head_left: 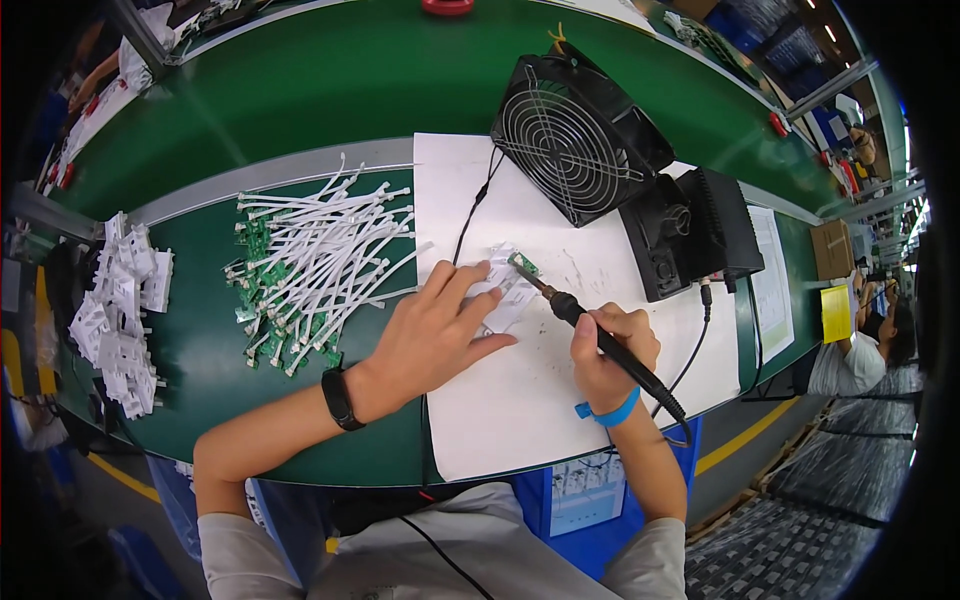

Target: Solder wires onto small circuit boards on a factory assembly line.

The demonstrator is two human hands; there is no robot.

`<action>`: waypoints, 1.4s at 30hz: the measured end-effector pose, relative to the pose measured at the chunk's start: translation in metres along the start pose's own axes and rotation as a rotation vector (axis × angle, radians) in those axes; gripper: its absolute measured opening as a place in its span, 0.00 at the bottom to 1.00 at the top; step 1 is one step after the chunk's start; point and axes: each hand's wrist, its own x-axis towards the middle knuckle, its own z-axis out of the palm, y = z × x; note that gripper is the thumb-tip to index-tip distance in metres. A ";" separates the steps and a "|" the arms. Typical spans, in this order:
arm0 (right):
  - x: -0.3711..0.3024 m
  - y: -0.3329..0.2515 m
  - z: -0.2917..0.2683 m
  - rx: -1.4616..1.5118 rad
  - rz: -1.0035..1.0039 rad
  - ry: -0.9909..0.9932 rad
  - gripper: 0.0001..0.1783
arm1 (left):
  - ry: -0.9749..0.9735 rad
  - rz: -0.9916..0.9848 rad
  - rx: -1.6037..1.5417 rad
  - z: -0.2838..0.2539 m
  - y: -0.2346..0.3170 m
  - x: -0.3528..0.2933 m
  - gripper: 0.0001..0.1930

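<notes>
My right hand [612, 358] is closed round the black handle of a soldering iron [635, 370]. The iron's metal tip points up and left and reaches a small green circuit board [523, 263]. That board sits at the far end of a white plastic part [512, 303], which lies on a white sheet [500, 420]. With its fingertips, my left hand [435, 325] holds the plastic part from the left, its thumb stretched out at the near side. Whether the tip touches the board is too small to tell.
Left of the sheet lies a heap of white cable bundles with green boards [320, 265]. Farther left are piled white plastic parts [122, 315]. A black fan [565, 140] and a black soldering station [690, 235] stand at the far right, with cords running over the sheet.
</notes>
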 end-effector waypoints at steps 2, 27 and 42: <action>0.000 -0.001 0.000 0.027 0.035 -0.004 0.13 | 0.008 0.001 0.009 0.000 0.000 0.000 0.26; -0.004 0.014 -0.009 0.179 -0.031 0.136 0.13 | -0.001 0.001 0.021 -0.001 0.001 -0.001 0.25; 0.000 0.005 -0.010 0.092 0.018 0.047 0.16 | 0.020 0.016 0.020 0.000 -0.001 -0.002 0.25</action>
